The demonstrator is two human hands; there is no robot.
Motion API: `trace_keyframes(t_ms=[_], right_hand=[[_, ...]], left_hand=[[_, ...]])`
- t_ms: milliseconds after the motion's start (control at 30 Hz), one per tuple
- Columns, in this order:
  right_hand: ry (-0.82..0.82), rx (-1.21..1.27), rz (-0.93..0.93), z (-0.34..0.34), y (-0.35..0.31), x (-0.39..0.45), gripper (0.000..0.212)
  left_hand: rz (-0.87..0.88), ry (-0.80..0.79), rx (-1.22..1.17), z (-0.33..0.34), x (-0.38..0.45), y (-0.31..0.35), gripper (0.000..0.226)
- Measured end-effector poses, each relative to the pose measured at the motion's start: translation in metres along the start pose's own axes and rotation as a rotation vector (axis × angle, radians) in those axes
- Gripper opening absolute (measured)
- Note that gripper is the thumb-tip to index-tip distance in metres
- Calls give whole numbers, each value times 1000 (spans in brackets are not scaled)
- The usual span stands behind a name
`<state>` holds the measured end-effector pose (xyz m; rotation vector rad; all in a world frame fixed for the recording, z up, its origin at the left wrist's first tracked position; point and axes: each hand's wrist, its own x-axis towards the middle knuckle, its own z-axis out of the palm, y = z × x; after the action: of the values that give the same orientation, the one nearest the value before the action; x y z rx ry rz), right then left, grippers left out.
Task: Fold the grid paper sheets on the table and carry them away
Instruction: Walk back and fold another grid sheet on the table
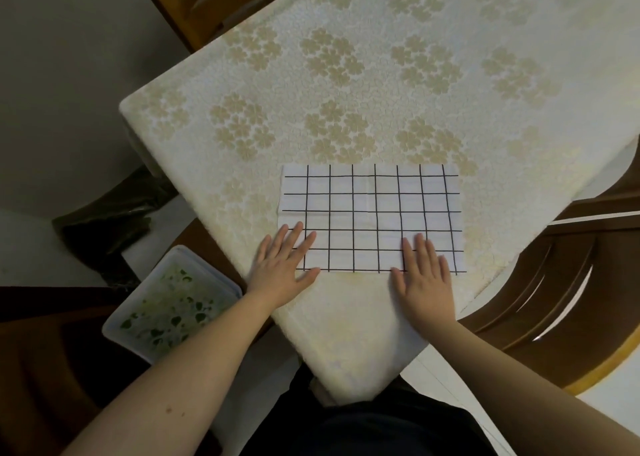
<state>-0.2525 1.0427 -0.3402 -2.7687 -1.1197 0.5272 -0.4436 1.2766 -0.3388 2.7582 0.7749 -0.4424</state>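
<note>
- At 7 o'clock, below the table edge, a pale lidded plastic box [171, 301] with green contents sits on a dark seat, apart from the work.
- The left hand [285, 265] lies flat at the near-left corner of the grid paper [372, 213], fingers straight and spread and pointing to 1 o'clock; it presses down and grips nothing.
- The right hand [424, 274] lies flat on the near edge toward the right corner, fingers straight and close together, pointing to 12 o'clock; it also holds nothing.
- The paper lies flat on the floral tablecloth [381, 75] near the table's closest corner, its long side running 9 to 3 o'clock. Faint creases cross it.
- Judgement: this looks like the smoothing or squaring-up step ahead of a fold. I cannot tell whether this is one sheet or several stacked.
- The next move likely calls for pinching the near corners and carrying them to the far edge at 12 o'clock, keeping grid lines matched.
- Farther off, a wooden chair [571, 282] stands at 3 o'clock.
</note>
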Motion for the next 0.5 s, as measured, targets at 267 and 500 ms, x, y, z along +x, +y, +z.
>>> trace_keyframes(t_ms=[267, 500], right_hand=[[52, 122, 238, -6, 18, -9, 65], [56, 79, 210, -11, 18, -8, 66]], left_hand=[[2, -8, -12, -2, 0, 0, 70], [-30, 75, -155, -8, 2, 5, 58]])
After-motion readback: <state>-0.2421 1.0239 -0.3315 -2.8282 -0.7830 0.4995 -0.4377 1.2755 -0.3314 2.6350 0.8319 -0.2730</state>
